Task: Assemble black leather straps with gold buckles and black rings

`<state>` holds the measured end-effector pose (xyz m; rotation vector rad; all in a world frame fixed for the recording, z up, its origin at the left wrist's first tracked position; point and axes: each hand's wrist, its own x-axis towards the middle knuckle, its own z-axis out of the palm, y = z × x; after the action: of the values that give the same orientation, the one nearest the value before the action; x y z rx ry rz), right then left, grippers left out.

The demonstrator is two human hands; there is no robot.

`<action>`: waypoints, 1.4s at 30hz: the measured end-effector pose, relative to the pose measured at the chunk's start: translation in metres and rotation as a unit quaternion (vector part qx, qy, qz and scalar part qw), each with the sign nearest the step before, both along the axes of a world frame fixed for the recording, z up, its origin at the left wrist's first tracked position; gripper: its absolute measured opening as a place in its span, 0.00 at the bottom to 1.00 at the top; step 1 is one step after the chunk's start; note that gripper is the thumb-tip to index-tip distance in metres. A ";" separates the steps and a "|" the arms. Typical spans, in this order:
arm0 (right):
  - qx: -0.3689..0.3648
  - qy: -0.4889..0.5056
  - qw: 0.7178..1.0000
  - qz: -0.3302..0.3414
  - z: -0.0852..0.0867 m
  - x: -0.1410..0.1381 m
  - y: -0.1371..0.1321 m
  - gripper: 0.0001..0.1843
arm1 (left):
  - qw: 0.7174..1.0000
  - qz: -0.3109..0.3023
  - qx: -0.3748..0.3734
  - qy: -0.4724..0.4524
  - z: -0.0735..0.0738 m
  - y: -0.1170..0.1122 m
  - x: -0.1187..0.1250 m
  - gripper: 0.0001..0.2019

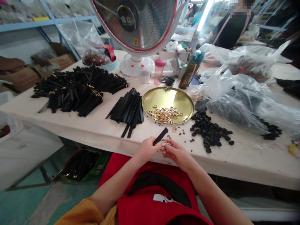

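Above the table's front edge, my left hand (149, 148) is closed around a black strap (160, 136), whose free end sticks up to the right. Close beside it my right hand (174, 152) pinches a small metal buckle (164, 143) at the strap's lower end. Fingers partly cover the buckle, so I cannot tell whether the strap runs through it. Just beyond the hands a round gold tray (150, 97) bears a heap of small gold buckles (165, 115). A fan of black straps (128, 109) lies left of the tray. One loose buckle (174, 129) rests near its rim.
Black round pieces (207, 129) are heaped at the right, before clear plastic bags (234, 90). Bundled straps with buckles (77, 87) cover the left. Behind the tray stand a fan (137, 64), a pink-lidded jar (159, 72) and a bottle (190, 70). Another person (232, 26) is at the back.
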<state>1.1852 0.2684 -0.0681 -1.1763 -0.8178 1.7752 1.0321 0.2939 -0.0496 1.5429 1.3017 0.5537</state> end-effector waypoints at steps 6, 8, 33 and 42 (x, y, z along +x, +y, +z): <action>-0.058 0.091 0.994 0.013 0.001 0.000 -0.005 0.22 | 0.993 -0.013 0.080 0.090 -0.004 -0.001 0.000 0.10; -0.015 0.034 0.999 -0.013 -0.005 -0.003 -0.003 0.21 | 0.993 -0.022 0.075 0.093 -0.004 -0.002 0.001 0.10; -0.188 0.235 0.929 -0.217 -0.009 0.015 -0.011 0.12 | 0.994 -0.101 -0.044 0.002 -0.010 -0.020 -0.015 0.12; -0.233 0.240 0.918 -0.215 -0.015 0.013 -0.013 0.11 | 0.974 -0.142 0.104 0.141 0.002 -0.026 -0.019 0.14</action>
<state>1.1979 0.2551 -0.0830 -1.0329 0.1612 1.8042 1.0134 0.2683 -0.0472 1.9995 1.2276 0.3013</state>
